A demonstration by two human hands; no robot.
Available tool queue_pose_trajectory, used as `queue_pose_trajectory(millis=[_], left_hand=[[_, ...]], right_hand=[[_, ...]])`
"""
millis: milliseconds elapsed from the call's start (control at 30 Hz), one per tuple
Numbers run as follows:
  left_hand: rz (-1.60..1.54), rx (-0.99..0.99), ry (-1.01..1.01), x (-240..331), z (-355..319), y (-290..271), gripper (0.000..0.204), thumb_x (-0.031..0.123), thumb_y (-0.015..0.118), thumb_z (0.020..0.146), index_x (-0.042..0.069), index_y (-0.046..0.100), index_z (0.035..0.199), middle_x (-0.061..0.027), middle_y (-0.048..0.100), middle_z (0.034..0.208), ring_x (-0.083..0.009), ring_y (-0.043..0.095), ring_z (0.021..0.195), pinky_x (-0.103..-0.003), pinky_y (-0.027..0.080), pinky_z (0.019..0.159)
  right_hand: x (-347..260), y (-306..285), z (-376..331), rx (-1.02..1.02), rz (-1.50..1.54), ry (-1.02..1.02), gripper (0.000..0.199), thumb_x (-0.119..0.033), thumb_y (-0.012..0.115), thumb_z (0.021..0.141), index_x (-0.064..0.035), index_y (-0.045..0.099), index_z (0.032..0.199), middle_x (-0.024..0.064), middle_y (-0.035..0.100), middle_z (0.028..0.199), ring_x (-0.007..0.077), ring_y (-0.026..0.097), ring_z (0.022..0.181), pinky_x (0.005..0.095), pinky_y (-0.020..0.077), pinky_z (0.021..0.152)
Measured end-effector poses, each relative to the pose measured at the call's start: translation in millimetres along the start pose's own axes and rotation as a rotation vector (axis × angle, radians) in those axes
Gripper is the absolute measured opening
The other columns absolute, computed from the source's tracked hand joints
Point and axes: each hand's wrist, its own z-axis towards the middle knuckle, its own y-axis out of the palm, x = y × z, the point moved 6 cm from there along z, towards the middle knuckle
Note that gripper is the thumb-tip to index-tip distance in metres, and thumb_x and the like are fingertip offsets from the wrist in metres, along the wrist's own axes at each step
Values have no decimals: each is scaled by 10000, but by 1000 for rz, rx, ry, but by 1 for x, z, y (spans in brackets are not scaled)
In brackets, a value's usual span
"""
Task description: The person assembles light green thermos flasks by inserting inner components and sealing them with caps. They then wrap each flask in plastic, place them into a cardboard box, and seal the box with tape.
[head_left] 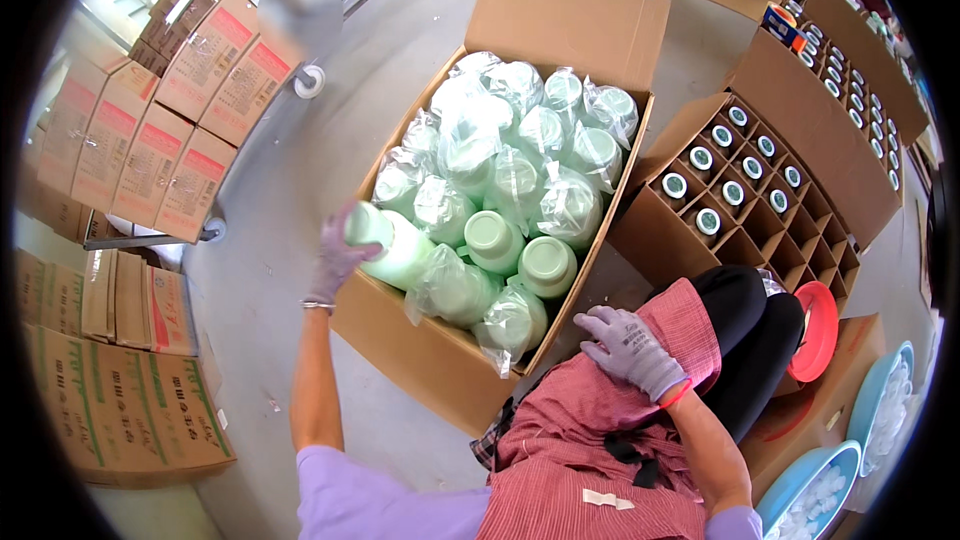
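A big open cardboard box (430,380) stands before me, filled with pale green plastic bottles, many wrapped in clear bags. My left hand (338,258), gloved, grips the end of an unwrapped pale green bottle (403,253) that lies tilted at the box's left side. Beside it, two more unwrapped bottles show their round ends: one green bottle (493,240) and another green bottle (547,265). Gloved too, my right hand (632,348) lies on the red apron (570,390) over my lap, fingers stretched out and holding nothing.
Right of the box sits a divided carton (640,225) with several white-capped jars. A red basin (816,332) and blue tubs (850,455) of clear plastic pieces are at lower right. Stacked cartons (150,155) on a wheeled cart and flattened cardboard (130,400) lie to the left.
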Motion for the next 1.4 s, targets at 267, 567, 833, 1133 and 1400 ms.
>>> queue_pose_trajectory(millis=[267, 567, 833, 1133, 1400], left_hand=[[-1239, -132, 448, 239, 13, -93, 758, 257, 714, 829, 71, 370, 1478, -179, 504, 1371, -315, 495, 1261, -435, 413, 1069], [-1640, -1228, 289, 472, -88, 177, 1222, 364, 917, 589, 3, 226, 1529, -165, 481, 1428, -273, 499, 1296, -394, 381, 1106], [-1272, -514, 409, 484, -131, 200, 502, 297, 586, 950, -13, 506, 1337, -112, 539, 1128, -200, 548, 1000, -329, 447, 934], [-1226, -723, 562, 515, -134, 203, 683, 64, 596, 876, 0, 307, 1491, -200, 385, 1484, -336, 364, 1381, -408, 257, 1156], [-878, -1465, 178, 505, -144, 232, 841, 285, 765, 818, -9, 323, 1471, -171, 541, 1354, -222, 522, 1234, -332, 398, 1058]], right_hand=[[-103, -160, 8, 544, 125, -172, 639, -116, 693, 845, -25, 437, 1423, 215, 461, 1378, 376, 481, 1260, 429, 417, 1025], [-104, -204, -139, 716, -113, 269, 831, -543, 698, 806, -47, 447, 1423, 343, 372, 1391, 513, 475, 1222, 491, 429, 1010], [1, -184, -232, 1055, 118, 604, 705, -249, 688, 863, 2, 375, 1443, 257, 466, 1360, 433, 476, 1242, 434, 438, 1015], [69, -190, -189, 1038, 1098, 340, 621, -244, 821, 761, -41, 486, 1242, 73, 545, 1166, 190, 530, 1116, 360, 446, 993], [310, -196, -395, 1466, -171, 1161, 543, -223, 848, 643, -36, 479, 995, 185, 474, 1110, 370, 517, 1016, 435, 466, 874]])
